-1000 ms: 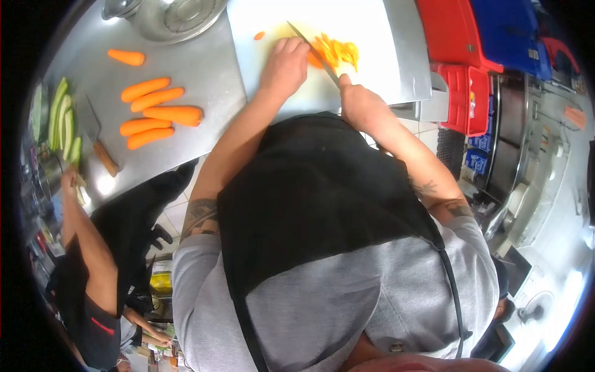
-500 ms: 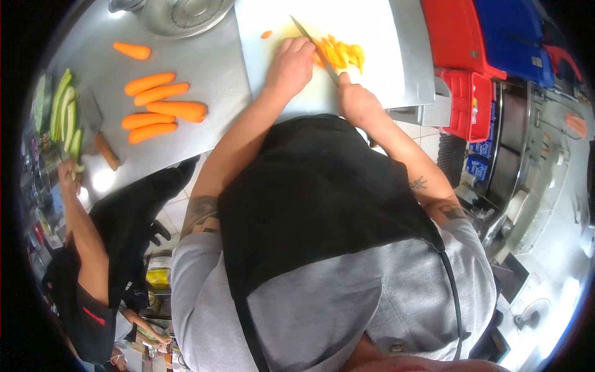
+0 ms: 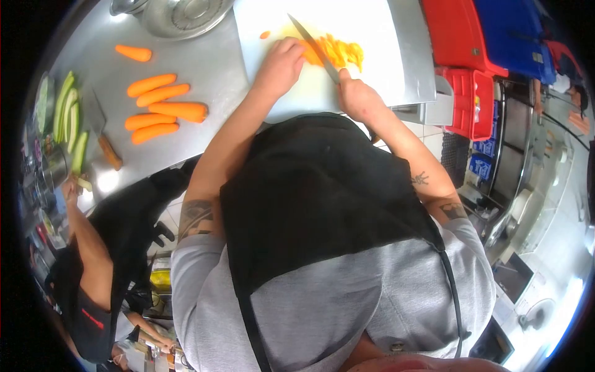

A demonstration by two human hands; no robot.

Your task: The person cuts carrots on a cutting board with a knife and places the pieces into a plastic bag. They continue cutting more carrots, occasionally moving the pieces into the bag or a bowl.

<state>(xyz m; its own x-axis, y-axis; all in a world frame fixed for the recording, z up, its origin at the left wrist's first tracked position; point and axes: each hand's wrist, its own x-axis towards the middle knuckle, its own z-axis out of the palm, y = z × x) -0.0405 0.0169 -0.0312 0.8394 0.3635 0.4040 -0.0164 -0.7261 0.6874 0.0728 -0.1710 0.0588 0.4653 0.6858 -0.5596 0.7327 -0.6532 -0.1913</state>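
- Steel counter (image 3: 211, 68) is the biggest thing we see; it runs across the top of the view and carries nearly everything else.
- Red crates (image 3: 462, 59) & a blue crate (image 3: 514, 31) sit at the counter's R end, the red ones nearest the board.
- White cutting board (image 3: 372, 37) lies on the counter, top centre; both our hands work over it.
- Metal bowl (image 3: 180, 12) stands just L of the board, at the top edge, partly cut off.
- A co-worker's arm (image 3: 93, 248) reaches up along the far L side; their hand ends near the zucchini.
- Zucchini strips (image 3: 65, 118), green, lie in a bunch at the counter's L edge.
- Whole carrots (image 3: 161, 105): four in a loose row between bowl & zucchini, one more apart, up by the bowl.
- Our L hand (image 3: 279, 62) rests curled on the board, fingertips pressed down on the carrot being cut, touching the blade's L side.
- Our R hand (image 3: 356, 96) is closed in a fist round the handle of our knife (image 3: 313, 46); blade angles up & L across the board, tip past the L hand.
- A 2nd knife (image 3: 102, 136), wooden handle, lies loose on the counter btw zucchini & carrots.
- Cut carrot pieces (image 3: 341, 53): small orange pile on the board, just R of the blade.
- One stray slice (image 3: 265, 35) lies on the board, L of the hand.
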